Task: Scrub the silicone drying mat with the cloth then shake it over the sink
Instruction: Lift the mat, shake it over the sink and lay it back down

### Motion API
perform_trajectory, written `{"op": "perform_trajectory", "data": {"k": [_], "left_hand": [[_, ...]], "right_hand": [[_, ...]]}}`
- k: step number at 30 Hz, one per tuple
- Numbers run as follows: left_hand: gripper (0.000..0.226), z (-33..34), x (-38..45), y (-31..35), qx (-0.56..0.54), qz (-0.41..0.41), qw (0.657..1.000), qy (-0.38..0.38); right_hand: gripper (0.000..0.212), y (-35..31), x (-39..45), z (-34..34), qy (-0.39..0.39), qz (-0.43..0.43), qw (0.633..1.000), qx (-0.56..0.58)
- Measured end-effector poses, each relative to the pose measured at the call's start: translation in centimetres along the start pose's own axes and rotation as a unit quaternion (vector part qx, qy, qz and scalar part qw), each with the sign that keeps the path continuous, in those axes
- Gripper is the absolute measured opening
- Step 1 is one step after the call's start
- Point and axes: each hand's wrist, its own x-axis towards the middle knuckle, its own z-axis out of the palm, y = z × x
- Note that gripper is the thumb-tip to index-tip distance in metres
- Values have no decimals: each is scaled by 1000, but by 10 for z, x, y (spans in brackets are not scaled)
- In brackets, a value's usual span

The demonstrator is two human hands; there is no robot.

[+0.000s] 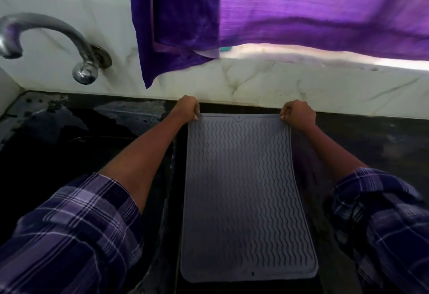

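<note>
A grey silicone drying mat (246,196) with wavy ridges lies lengthwise on the dark counter, just right of the sink (46,154). My left hand (186,108) pinches its far left corner. My right hand (298,113) pinches its far right corner. Both grips sit at the mat's far edge, close to the wall. No cleaning cloth is in either hand, and I cannot pick one out on the counter.
A curved metal tap (53,38) juts from the white tiled wall above the dark sink at the left. A purple curtain (255,10) hangs over the window ledge behind the counter. The black counter (371,140) extends to the right.
</note>
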Motion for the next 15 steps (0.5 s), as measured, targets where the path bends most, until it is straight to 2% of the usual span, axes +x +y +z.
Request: {"op": "perform_trajectory", "data": {"k": [12, 15], "left_hand": [[25, 26, 23, -1, -19, -22, 1000, 9], [23, 31, 20, -2, 1, -30, 999, 40]], "right_hand": [[13, 13, 12, 30, 7, 30, 999, -21], [19, 14, 9, 38, 10, 30, 999, -25]]}}
